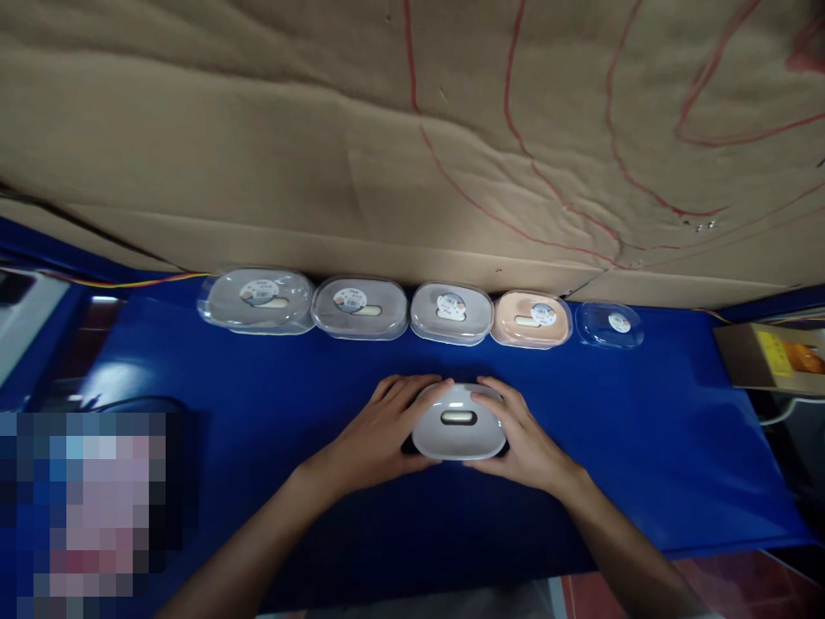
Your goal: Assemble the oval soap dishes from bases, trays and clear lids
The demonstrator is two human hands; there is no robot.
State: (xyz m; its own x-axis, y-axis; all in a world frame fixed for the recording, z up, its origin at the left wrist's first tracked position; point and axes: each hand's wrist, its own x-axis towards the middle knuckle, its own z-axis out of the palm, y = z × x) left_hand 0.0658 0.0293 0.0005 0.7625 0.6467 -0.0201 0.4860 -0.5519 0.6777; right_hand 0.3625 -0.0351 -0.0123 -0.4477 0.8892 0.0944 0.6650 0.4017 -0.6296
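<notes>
Between my two hands is a pale grey oval plastic container [459, 440] with a slot and a cream-coloured piece in its top. My left hand [393, 425] grips its left side, the fingers over the far edge and the thumb low. On the right side my right hand [525, 434] holds it the same way. Beyond my hands stand a grey lidded container [290, 292], a second grey one [335, 322], a third [422, 322] and a peach one [516, 337], each under a clear cover with a round label. A loose clear lid [589, 322] ends the row.
Blue cloth [644, 447] covers the table. Behind the row rises a brown cardboard wall [258, 155] with red lines. A cardboard box [748, 357] sits at the right edge. The lower left is pixelated.
</notes>
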